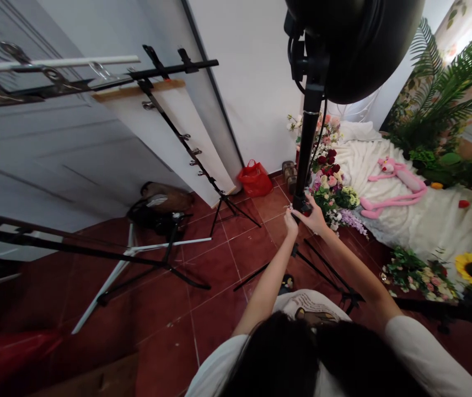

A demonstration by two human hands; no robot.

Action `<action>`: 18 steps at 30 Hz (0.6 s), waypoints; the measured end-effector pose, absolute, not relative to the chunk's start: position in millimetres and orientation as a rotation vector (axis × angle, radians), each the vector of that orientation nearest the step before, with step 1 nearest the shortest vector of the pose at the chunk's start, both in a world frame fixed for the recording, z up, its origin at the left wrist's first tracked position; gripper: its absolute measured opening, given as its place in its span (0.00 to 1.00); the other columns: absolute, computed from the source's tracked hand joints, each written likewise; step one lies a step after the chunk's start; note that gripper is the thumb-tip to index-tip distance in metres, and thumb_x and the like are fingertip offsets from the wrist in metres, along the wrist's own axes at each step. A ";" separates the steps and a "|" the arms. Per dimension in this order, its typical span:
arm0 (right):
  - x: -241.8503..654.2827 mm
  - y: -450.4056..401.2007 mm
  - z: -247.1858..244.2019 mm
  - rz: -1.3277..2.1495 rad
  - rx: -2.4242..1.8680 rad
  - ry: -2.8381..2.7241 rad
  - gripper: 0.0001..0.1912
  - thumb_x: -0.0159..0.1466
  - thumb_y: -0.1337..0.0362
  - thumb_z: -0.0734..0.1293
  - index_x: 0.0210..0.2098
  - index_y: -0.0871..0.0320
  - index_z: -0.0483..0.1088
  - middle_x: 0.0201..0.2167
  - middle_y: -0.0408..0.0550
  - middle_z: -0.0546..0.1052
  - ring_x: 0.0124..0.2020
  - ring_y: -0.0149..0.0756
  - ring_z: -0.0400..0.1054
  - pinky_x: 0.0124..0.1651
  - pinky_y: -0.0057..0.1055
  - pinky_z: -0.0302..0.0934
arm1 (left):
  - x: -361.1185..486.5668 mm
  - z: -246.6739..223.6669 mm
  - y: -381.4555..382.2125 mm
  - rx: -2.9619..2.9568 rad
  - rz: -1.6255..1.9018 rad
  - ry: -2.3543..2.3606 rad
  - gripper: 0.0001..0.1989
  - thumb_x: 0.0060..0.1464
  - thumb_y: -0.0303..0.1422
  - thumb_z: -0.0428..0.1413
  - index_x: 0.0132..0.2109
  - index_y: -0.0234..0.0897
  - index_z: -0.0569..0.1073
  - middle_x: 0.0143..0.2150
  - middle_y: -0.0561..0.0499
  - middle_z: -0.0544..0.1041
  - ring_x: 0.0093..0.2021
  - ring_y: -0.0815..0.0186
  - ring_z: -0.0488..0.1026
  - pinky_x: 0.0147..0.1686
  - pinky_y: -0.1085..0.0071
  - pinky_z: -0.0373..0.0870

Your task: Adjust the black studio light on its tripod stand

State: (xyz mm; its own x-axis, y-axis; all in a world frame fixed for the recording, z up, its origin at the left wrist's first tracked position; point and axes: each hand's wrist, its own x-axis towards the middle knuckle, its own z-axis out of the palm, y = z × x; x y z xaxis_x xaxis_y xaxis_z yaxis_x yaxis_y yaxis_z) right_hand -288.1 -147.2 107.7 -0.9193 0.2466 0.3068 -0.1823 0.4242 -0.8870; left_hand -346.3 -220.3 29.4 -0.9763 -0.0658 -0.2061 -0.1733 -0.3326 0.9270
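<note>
Together, the left hand (291,223) and right hand (315,216) grasp the black tubular metal light stand (307,140) at its collar, above the red-tiled floor (215,264), beside colourful bunched flowers (330,182).

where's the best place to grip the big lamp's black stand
Probably by its slim upright pole, below the lamp head, coming from the left: it looks narrow enough to wrap fully, and a cable hangs along its right side.

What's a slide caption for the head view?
Left hand and right hand at the collar of a black light stand, lamp on top, flowers and a pink plush toy alongside.
</note>
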 end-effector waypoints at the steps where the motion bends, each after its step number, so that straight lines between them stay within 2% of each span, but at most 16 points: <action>1: -280.8 -139.1 99.4 1.438 -0.051 -2.339 0.36 0.61 0.42 0.73 0.60 0.56 0.68 0.57 0.59 0.76 0.59 0.51 0.72 0.66 0.46 0.64 | -346.1 30.1 -218.9 -0.363 2.509 1.763 0.22 0.64 0.43 0.50 0.23 0.40 0.66 0.22 0.52 0.72 0.28 0.66 0.72 0.35 0.70 0.71; 3: -266.4 -124.1 83.9 1.326 -0.044 -2.418 0.34 0.63 0.42 0.71 0.60 0.56 0.68 0.58 0.61 0.75 0.61 0.53 0.70 0.68 0.50 0.61 | -346.0 30.9 -216.0 -0.424 2.523 1.755 0.22 0.64 0.44 0.48 0.22 0.40 0.65 0.21 0.53 0.70 0.26 0.67 0.70 0.34 0.71 0.70; 7: -249.8 -108.7 64.4 1.179 0.044 -2.542 0.29 0.71 0.45 0.61 0.62 0.58 0.67 0.61 0.64 0.74 0.65 0.53 0.68 0.70 0.53 0.58 | -347.5 29.0 -212.1 -0.468 2.535 1.717 0.22 0.62 0.45 0.47 0.22 0.40 0.63 0.21 0.54 0.68 0.25 0.68 0.68 0.34 0.71 0.69; 12: -262.1 -110.8 62.5 1.089 0.052 -2.586 0.28 0.74 0.48 0.57 0.63 0.60 0.68 0.65 0.66 0.71 0.69 0.53 0.63 0.72 0.53 0.54 | -349.3 25.2 -210.6 -0.476 2.558 1.683 0.22 0.59 0.50 0.50 0.23 0.40 0.64 0.21 0.55 0.67 0.27 0.67 0.70 0.34 0.71 0.69; 18: -288.8 -106.5 69.1 1.221 -0.064 -2.565 0.22 0.75 0.54 0.54 0.57 0.55 0.73 0.57 0.57 0.78 0.62 0.47 0.70 0.69 0.46 0.58 | -349.5 21.5 -212.0 -0.535 2.501 1.739 0.20 0.60 0.46 0.48 0.24 0.40 0.65 0.24 0.52 0.71 0.31 0.64 0.73 0.39 0.68 0.71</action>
